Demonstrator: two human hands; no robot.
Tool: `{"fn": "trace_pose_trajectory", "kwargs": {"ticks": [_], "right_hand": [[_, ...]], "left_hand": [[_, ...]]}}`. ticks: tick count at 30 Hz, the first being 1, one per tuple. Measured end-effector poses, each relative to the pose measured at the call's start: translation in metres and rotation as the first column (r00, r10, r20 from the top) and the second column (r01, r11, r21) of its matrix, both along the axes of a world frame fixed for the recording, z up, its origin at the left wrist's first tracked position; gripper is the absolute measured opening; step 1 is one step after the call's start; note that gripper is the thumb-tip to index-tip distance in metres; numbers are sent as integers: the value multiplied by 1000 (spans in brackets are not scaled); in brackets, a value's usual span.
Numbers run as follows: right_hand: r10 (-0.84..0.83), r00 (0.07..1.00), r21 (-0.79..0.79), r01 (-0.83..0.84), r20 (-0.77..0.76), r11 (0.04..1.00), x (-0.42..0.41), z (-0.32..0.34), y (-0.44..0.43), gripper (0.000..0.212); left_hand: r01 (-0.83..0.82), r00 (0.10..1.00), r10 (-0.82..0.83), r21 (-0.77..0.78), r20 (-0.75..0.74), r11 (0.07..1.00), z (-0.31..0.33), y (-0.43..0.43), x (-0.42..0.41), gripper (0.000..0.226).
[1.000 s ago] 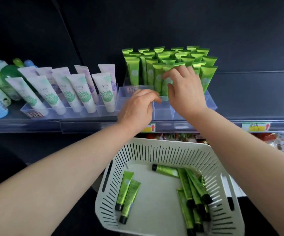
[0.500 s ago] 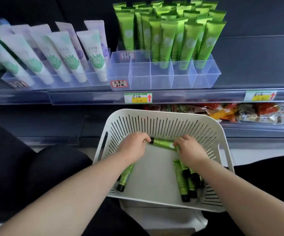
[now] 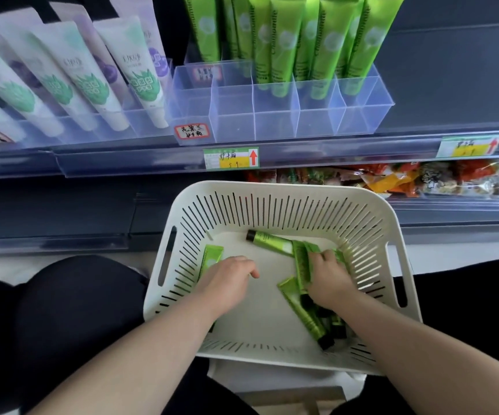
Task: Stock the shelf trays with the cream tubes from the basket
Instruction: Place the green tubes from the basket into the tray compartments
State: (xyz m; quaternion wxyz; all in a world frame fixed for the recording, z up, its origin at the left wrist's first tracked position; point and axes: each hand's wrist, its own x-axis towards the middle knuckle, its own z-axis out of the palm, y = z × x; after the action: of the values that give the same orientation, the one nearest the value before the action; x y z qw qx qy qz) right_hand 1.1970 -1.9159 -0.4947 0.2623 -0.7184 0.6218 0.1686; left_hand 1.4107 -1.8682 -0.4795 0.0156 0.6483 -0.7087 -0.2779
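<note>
Cream tubes, at least six, lay in one basket; the farthest lay crosswise, cap pointing left. Right hand had its grip clasped on some tubes; left hand grip: cannot tell.

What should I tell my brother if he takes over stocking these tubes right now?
Left hand: in the basket, lying over one green tube; grip hidden.
Right hand: curled round some basket tubes.
Clear tray: back rows filled with standing tubes, front cells empty.
Left to do: move the basket's tubes up into those cells.
</note>
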Motion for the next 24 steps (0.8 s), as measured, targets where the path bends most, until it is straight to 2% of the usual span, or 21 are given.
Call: {"fn": "trace_pose_trajectory", "kwargs": {"ticks": [4, 6, 9, 11, 15, 19, 21, 24], "right_hand": [[30, 974, 103, -54, 224, 993, 13, -3, 12, 53], [79, 965, 101, -107, 251, 989, 19, -6, 16, 43], [48, 966, 40, -60, 253, 997, 24, -7, 10, 31], [15, 974, 26, -21, 228, 999, 23, -10, 4, 45], [-47, 983, 92, 31, 180, 995, 27, -18, -1, 78], [49, 995, 97, -58, 91, 994, 32, -27, 2, 105], [42, 993, 105, -54, 107, 993, 32, -29, 0, 102], [-10, 985, 173, -21, 172, 985, 30, -28, -8, 78]], "left_hand": [[15, 1000, -15, 8, 20, 1000, -3, -2, 4, 33], [-6, 1000, 6, -4, 29, 1000, -3, -2, 5, 32], [-40, 998, 40, -17, 50, 999, -2, 1, 7, 32], [-54, 996, 55, -20, 63, 998, -1, 2, 8, 33], [-61, 995, 64, -32, 74, 998, -2, 5, 10, 34], [-57, 995, 60, -43, 75, 997, -3, 5, 11, 34], [-52, 996, 55, -39, 76, 998, -3, 5, 10, 33], [-53, 995, 56, -34, 78, 998, -4, 4, 10, 31]]}}
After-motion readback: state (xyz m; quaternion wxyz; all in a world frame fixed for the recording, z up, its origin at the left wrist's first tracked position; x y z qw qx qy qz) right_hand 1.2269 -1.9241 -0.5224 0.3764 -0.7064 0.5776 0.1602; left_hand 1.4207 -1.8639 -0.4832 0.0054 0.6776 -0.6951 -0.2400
